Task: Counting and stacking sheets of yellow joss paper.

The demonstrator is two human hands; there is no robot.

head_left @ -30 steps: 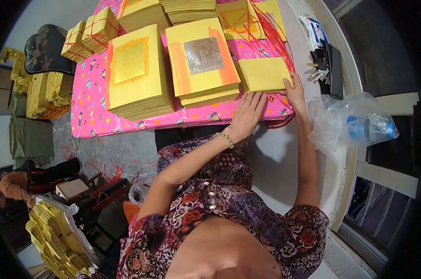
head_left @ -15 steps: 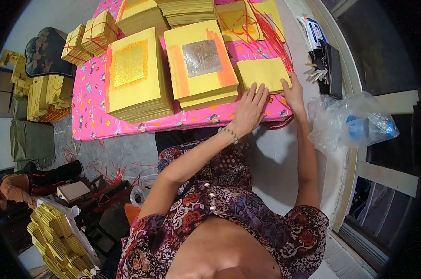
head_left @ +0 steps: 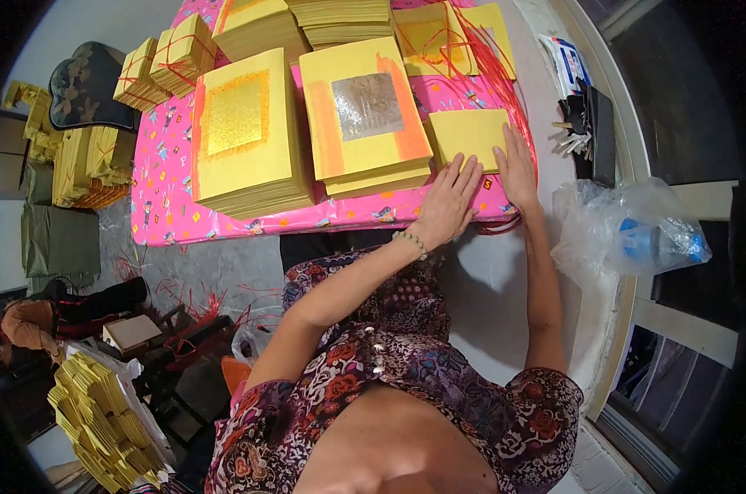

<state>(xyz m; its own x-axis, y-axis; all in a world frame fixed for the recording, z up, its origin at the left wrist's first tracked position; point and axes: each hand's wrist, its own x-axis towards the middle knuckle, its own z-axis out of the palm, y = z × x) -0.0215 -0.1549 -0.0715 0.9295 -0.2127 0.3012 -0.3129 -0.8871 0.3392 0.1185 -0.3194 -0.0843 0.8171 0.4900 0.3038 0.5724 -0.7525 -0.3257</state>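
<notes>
A small yellow paper bundle (head_left: 470, 134), seemingly folded, lies at the table's near right corner. Against its near edge rest the outstretched fingers of my left hand (head_left: 447, 202), which has a beaded bracelet at the wrist. My right hand (head_left: 518, 171) stands along the bundle's right edge with fingers straight, pressing its side. Neither hand grips anything that I can see. Just left of the bundle is a thick stack of yellow paper (head_left: 330, 156) with a silver square and orange bands. Farther left sits another stack (head_left: 286, 169) with a gold square.
Red strings (head_left: 498, 62) trail down the right side of the pink patterned table (head_left: 163, 222). Tied yellow bundles (head_left: 184, 53) stand at the far left. Keys (head_left: 572, 142) and a clear plastic bag (head_left: 595, 218) lie on the right ledge. Beside me at lower left are more yellow paper bundles (head_left: 101, 412).
My right hand's fingers have gone from bent at the bundle's right corner to straight along its right edge. My left hand stays at the near edge. The view has shifted slightly.
</notes>
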